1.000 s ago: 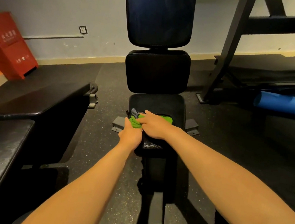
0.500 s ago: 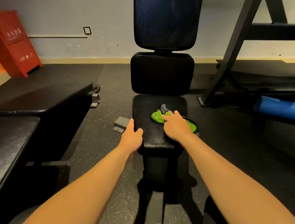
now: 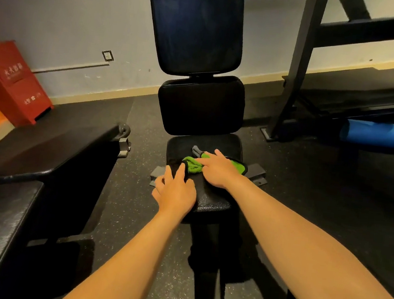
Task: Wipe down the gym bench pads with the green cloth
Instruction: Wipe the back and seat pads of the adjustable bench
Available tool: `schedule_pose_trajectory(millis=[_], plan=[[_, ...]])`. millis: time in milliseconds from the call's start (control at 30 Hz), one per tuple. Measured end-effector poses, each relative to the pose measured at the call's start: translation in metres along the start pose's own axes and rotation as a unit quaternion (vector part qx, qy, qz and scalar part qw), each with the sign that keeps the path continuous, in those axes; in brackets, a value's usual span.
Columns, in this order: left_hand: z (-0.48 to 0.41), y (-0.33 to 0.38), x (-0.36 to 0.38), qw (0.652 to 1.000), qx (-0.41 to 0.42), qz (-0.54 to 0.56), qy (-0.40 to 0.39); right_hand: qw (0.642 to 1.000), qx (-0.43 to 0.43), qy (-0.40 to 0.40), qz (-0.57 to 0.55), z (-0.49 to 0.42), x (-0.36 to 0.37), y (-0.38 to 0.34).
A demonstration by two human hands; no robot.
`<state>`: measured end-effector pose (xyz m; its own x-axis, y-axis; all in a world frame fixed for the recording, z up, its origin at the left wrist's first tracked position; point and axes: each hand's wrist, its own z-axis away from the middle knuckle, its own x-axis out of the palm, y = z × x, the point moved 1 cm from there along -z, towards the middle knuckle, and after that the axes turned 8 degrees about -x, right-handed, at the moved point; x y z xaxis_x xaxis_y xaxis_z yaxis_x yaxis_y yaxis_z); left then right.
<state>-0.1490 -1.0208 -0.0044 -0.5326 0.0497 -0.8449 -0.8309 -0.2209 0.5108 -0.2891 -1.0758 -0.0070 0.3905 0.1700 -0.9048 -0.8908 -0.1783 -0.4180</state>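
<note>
A red fire-equipment cabinet point(image 3: 13, 84) stands against the pale wall point(image 3: 60, 3) at left, near a wall socket point(image 3: 107, 55). At right, a blue padded roller point(image 3: 386, 135) lies beside a black steel rack point(image 3: 298, 62) on speckled rubber flooring point(image 3: 322, 189).

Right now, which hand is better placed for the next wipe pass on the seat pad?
Right. The right hand presses flat on the green cloth, mid seat pad; the left hand rests on the pad's near-left corner, off the cloth, likely bracing.
</note>
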Motion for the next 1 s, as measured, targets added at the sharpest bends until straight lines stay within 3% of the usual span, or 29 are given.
schedule_pose_trajectory(millis=[133,300,400,533,833,1000], plan=[[-0.007,0.023,0.006,0.997,0.038,-0.068,-0.015,0.998,0.046,0.028,-0.014,-0.016,-0.011,0.043],[-0.017,0.056,0.030,0.993,0.018,-0.115,-0.028,0.995,0.024,0.094,-0.038,-0.034,-0.019,0.078],[-0.016,0.059,0.035,0.992,0.002,-0.125,-0.005,0.976,0.041,0.142,-0.162,-0.040,-0.015,0.094],[-0.010,0.056,0.036,0.990,-0.001,-0.139,0.007,0.894,0.088,0.186,-0.398,-0.020,-0.010,0.085],[-0.007,0.064,0.035,0.989,-0.013,-0.143,0.029,0.937,0.066,0.164,-0.302,-0.002,-0.006,0.078],[-0.011,0.068,0.038,0.990,-0.023,-0.134,0.041,0.894,0.115,0.155,-0.404,-0.035,-0.032,0.100]])
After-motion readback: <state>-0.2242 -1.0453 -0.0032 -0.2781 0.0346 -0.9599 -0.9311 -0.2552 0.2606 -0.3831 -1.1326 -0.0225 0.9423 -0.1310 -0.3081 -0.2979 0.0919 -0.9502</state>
